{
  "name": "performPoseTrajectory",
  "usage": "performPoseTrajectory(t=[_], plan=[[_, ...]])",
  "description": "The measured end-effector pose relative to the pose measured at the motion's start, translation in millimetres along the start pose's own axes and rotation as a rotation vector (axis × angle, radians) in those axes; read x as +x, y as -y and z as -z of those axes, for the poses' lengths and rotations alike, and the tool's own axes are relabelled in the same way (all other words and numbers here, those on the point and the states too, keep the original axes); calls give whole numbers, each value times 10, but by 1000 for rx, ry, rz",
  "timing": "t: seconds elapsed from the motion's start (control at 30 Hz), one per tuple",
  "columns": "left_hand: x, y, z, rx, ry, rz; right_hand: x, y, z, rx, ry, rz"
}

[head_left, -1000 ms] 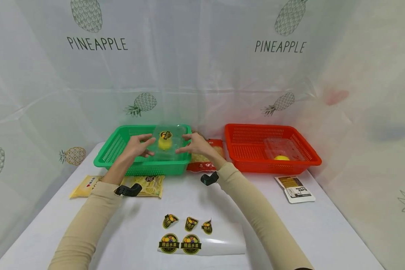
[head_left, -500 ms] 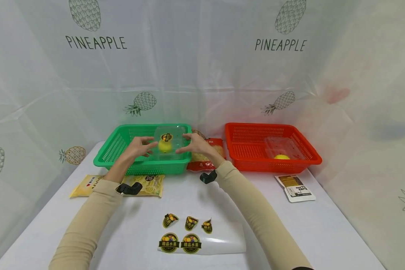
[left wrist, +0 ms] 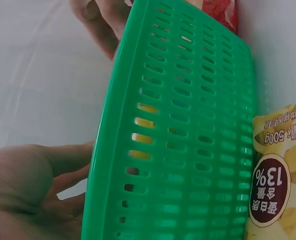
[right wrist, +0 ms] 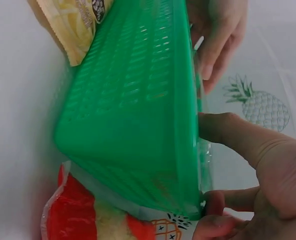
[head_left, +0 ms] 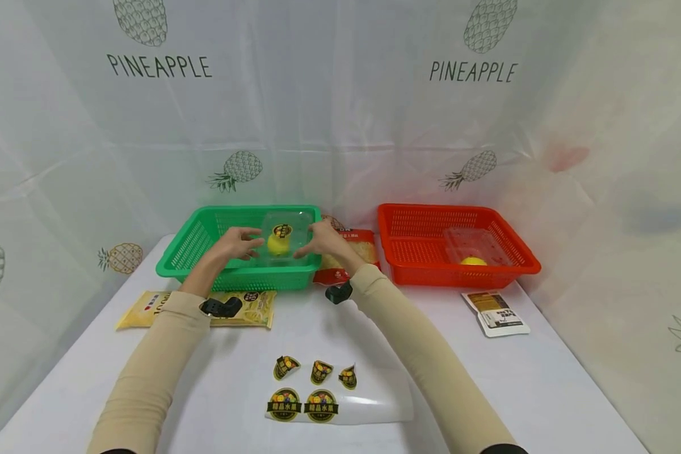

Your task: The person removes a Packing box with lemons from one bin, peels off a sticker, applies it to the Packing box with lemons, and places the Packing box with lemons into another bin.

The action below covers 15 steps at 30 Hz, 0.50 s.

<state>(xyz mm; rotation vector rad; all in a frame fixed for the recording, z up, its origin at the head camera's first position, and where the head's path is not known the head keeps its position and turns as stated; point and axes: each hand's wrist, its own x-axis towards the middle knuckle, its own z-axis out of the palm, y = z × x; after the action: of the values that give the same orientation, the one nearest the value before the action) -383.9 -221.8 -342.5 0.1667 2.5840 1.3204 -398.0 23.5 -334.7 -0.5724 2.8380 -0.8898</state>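
Observation:
A clear plastic box (head_left: 297, 221) with a round fruit label (head_left: 282, 231) and a yellow fruit (head_left: 278, 246) inside rests in the right part of the green basket (head_left: 244, 279). At the box's left side is my left hand (head_left: 234, 244), fingers loosely extended above the basket. My right hand (head_left: 325, 241) reaches over the basket's right end, thumb and fingers spread apart at the box's right edge. In the right wrist view, the thumb (right wrist: 223, 127) is by the green rim. The basket wall hides most of the box in both wrist views.
A red basket (head_left: 459, 275) at the right holds another clear box (head_left: 479, 243) and a yellow fruit (head_left: 473, 260). Food packets lie around: yellow packet (head_left: 142, 310), noodle packet (head_left: 250, 309), red packet (head_left: 366, 246), white pouch (head_left: 496, 313). A label sheet (head_left: 374, 403) lies in front.
The clear box has sunk slightly lower into the green basket. Both hands stay near its sides, and the right wrist has shifted a little to the left.

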Motion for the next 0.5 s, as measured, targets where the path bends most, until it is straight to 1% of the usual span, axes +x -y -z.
performPoseTrajectory(t=[0.07,0.17,0.27,0.5], plan=[[2,-10,5,10,21,16,-3,38,17,-28,3,-3],[-4,-21,9,32,52,26,-4,67,21,-42,5,-19],[-14,-22,7,54,73,22,-5,78,7,-48,-3,-43],[-3,10,-10,63,81,11,-30,93,-36,-40,-33,-81]])
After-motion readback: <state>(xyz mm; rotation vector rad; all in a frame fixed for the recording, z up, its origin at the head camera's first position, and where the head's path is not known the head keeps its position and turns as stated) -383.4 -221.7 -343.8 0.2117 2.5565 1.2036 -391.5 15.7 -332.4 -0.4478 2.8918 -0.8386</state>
